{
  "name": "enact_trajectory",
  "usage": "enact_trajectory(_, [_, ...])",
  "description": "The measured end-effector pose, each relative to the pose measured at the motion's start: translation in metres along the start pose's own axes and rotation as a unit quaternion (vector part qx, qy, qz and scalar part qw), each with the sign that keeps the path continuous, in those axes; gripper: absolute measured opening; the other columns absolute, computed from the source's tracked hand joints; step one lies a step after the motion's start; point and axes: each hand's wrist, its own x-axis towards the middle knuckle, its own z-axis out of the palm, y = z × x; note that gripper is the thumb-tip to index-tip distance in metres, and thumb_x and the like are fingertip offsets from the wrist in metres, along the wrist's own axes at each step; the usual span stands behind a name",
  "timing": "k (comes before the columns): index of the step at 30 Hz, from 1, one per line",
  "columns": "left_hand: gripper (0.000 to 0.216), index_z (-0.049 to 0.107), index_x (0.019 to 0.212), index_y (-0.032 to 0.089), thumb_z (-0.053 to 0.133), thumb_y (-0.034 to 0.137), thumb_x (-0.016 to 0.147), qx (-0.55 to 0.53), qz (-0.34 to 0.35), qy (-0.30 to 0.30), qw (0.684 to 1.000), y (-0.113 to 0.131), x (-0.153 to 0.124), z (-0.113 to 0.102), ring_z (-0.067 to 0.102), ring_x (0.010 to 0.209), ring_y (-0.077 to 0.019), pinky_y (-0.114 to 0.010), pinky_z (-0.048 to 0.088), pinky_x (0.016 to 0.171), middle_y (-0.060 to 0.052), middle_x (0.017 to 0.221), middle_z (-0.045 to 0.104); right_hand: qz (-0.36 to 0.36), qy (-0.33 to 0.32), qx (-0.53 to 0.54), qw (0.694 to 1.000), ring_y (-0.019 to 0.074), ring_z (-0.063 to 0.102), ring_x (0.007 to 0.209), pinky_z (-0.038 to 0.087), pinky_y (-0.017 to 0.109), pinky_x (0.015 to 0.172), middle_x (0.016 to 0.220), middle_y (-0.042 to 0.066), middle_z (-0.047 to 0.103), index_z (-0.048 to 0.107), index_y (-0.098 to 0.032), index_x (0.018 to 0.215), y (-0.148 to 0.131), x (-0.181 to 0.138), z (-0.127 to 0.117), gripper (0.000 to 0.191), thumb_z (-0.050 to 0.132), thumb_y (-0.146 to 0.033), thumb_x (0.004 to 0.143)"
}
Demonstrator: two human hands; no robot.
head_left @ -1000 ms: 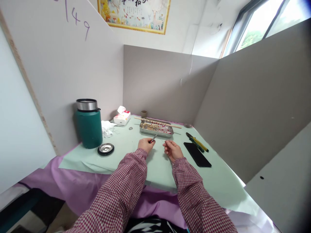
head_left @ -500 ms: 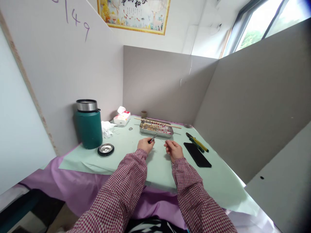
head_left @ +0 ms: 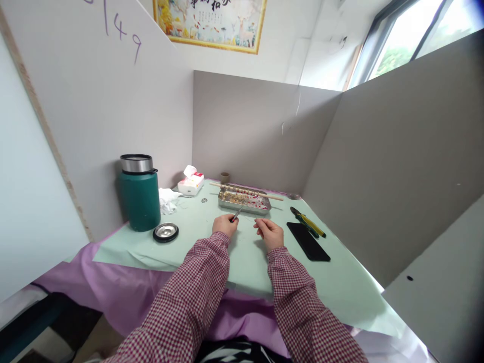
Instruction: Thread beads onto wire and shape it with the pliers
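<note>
My left hand (head_left: 224, 225) is closed around a small tool (head_left: 237, 214) with a pointed grey metal tip and a black-and-red handle; it looks like pliers, though most of the handle is hidden in my fist. To its right, my right hand (head_left: 270, 233) pinches with thumb and forefinger. Whatever lies in that pinch is too fine to make out. Both hands are above the green tabletop cloth, a short gap between them. Just beyond them sits a metal tray (head_left: 245, 208) holding gold and red bits. Across the tray rests a wooden stick (head_left: 273, 196) with beads or wrappings along it.
On the left stand a green flask (head_left: 140, 201), its lid (head_left: 166, 232), crumpled tissue (head_left: 168, 200) and a tissue pack (head_left: 191, 185). Yellow-and-green pliers (head_left: 308, 222) and a black phone-like slab (head_left: 308, 242) lie on the right. A tape roll (head_left: 224, 177) is behind the tray. Grey panels enclose the table.
My left hand and its tool have shifted very slightly left. My right hand keeps its pinch, with its fingers a little changed in angle. The whole view has moved slightly.
</note>
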Motion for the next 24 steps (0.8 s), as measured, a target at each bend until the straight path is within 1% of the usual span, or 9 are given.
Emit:
enact_trajectory(3, [0.022,0.070,0.076,0.021,0.052,0.033,0.071,-0.016,-0.007,-0.008,1.000,0.0017,-0.0005,-0.0010,0.053,0.065,-0.0144,-0.024,0.036,0.063,-0.004,0.070,0.066,0.018,0.000,0.021,1.000,0.0082,0.044,0.043,0.030,0.020,0.037,0.058,0.002,0.062,0.066,-0.017,0.069,-0.0010,0.0008,-0.0010,0.024,0.066,-0.039,0.062])
enact_trajectory(6, [0.022,0.070,0.074,0.020,0.054,0.033,0.069,-0.043,-0.026,-0.029,0.998,0.0046,-0.0012,-0.0032,0.052,0.062,-0.0134,-0.023,0.036,0.061,-0.003,0.063,0.064,0.029,0.009,0.041,0.999,0.0080,0.044,0.043,0.030,0.020,0.038,0.058,0.002,0.062,0.066,-0.017,0.070,-0.0008,0.0015,-0.0019,0.025,0.066,-0.040,0.061])
enact_trajectory(9, [0.022,0.070,0.070,0.019,0.055,0.035,0.068,-0.064,-0.059,-0.052,0.995,0.0065,-0.0012,-0.0045,0.052,0.058,-0.0130,-0.022,0.036,0.058,-0.002,0.055,0.061,0.017,0.015,0.031,0.999,0.0087,0.045,0.044,0.032,0.021,0.039,0.058,0.002,0.062,0.067,-0.017,0.070,0.0008,0.0017,-0.0023,0.024,0.066,-0.039,0.061])
enact_trajectory(11, [0.022,0.069,0.069,0.019,0.055,0.035,0.068,-0.066,-0.070,-0.051,0.994,0.0064,-0.0007,-0.0042,0.052,0.057,-0.0129,-0.022,0.036,0.057,-0.002,0.053,0.060,-0.004,0.009,0.008,1.000,0.0089,0.045,0.045,0.033,0.021,0.040,0.059,0.002,0.062,0.068,-0.018,0.069,0.0026,0.0020,-0.0027,0.022,0.066,-0.039,0.062])
enact_trajectory(14, [0.023,0.069,0.070,0.019,0.054,0.036,0.068,-0.066,-0.052,-0.043,0.996,0.0049,0.0001,-0.0027,0.052,0.058,-0.0126,-0.022,0.035,0.057,-0.002,0.054,0.060,-0.014,0.011,0.000,1.000,0.0082,0.045,0.045,0.032,0.021,0.040,0.058,0.001,0.062,0.067,-0.018,0.069,0.0052,0.0032,-0.0037,0.022,0.065,-0.039,0.063])
enact_trajectory(18, [0.024,0.069,0.073,0.019,0.053,0.036,0.069,-0.062,-0.019,-0.041,0.997,0.0023,0.0005,-0.0013,0.051,0.058,-0.0119,-0.021,0.035,0.057,-0.001,0.058,0.061,0.021,0.018,0.034,0.999,0.0082,0.045,0.044,0.032,0.020,0.038,0.059,0.002,0.062,0.067,-0.017,0.071,0.0058,0.0050,-0.0051,0.024,0.066,-0.040,0.061])
enact_trajectory(22, [0.023,0.070,0.076,0.020,0.053,0.035,0.070,-0.037,-0.012,-0.033,0.999,-0.0001,0.0014,0.0004,0.052,0.061,-0.0130,-0.022,0.035,0.059,-0.002,0.061,0.063,0.026,0.018,0.035,0.999,0.0084,0.044,0.044,0.031,0.020,0.038,0.060,0.003,0.062,0.067,-0.017,0.071,0.0050,0.0051,-0.0051,0.024,0.066,-0.039,0.063])
enact_trajectory(24, [0.024,0.070,0.077,0.021,0.053,0.035,0.070,-0.018,-0.014,-0.023,0.999,-0.0012,0.0023,0.0017,0.053,0.064,-0.0141,-0.023,0.035,0.061,-0.003,0.066,0.064,0.013,0.017,0.016,1.000,0.0086,0.044,0.045,0.032,0.020,0.039,0.060,0.003,0.062,0.067,-0.017,0.071,0.0046,0.0041,-0.0046,0.023,0.065,-0.039,0.064])
